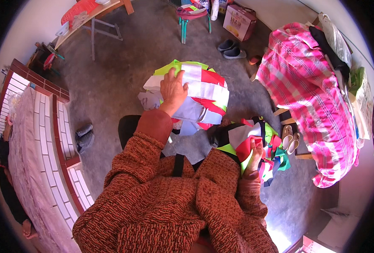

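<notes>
A round heap of patchwork cloth (214,90) in white, red, grey and lime pieces lies in front of me. My left hand (174,90) rests palm down on its upper left part, fingers apart and nothing gripped. To the right, beside my knee, sits a second pile of loose fabric scraps (237,134) in black, grey, green and red. At that pile my right hand (255,158) is closed on a red cloth scrap (245,147), thumb uppermost. Some of its fingers are hidden by the cloth.
A pink checked cloth (298,80) drapes over furniture at right, with pale shoes (291,139) beside it. Dark slippers (232,49), a box (239,22) and a stool (192,14) stand farther back. A brick-edged platform (47,147) runs along the left; a table (87,21) is far left.
</notes>
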Demonstrator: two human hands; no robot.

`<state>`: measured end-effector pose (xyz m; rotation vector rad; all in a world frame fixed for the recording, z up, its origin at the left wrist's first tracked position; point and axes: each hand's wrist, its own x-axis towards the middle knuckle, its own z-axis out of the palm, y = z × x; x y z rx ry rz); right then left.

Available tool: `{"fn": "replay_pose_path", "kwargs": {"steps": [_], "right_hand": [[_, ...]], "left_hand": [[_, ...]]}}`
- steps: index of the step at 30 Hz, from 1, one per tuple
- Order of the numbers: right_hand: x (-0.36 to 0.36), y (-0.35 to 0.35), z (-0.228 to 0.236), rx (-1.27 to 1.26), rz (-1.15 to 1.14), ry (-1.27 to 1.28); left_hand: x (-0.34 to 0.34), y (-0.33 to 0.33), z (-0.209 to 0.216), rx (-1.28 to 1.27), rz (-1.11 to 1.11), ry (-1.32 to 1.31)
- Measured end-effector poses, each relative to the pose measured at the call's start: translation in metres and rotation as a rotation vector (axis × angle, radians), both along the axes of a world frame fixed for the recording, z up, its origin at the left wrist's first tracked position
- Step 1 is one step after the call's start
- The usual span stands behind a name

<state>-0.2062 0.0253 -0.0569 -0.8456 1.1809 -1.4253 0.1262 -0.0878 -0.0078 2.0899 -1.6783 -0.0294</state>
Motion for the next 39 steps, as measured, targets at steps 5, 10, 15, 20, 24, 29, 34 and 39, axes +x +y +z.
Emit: {"fn": "replay_pose_path", "kwargs": {"steps": [5,10,15,20,24,29,34,39], "right_hand": [[-0.005,0.000,-0.012,-0.019,-0.003,0.056],[-0.004,0.002,-0.002,-0.024,0.011,0.009],[-0.005,-0.006,-0.017,-0.086,0.003,-0.055],[0.005,-0.002,0.006,-0.052,0.059,-0.229],[0.004,-0.002,0.002,-0.063,0.054,-0.264],[0.006,-0.002,0.005,-0.076,0.066,-0.232],[0.005,-0.002,0.000,-0.068,0.057,-0.266],[0.009,-0.001,0.006,-0.073,0.056,-0.287]], "left_hand": [[0.005,0.010,-0.045,0.078,-0.301,-0.273],[-0.001,0.007,-0.043,0.115,-0.309,-0.310],[-0.008,0.012,-0.035,0.097,-0.247,-0.252],[-0.058,0.031,-0.011,-0.343,-0.468,0.127],[-0.114,0.061,0.002,-0.203,-0.730,0.622],[-0.142,0.079,-0.044,0.139,-0.752,0.882],[-0.148,0.083,-0.057,0.052,-0.651,0.642],[-0.151,0.085,-0.061,0.095,-0.569,0.671]]}}
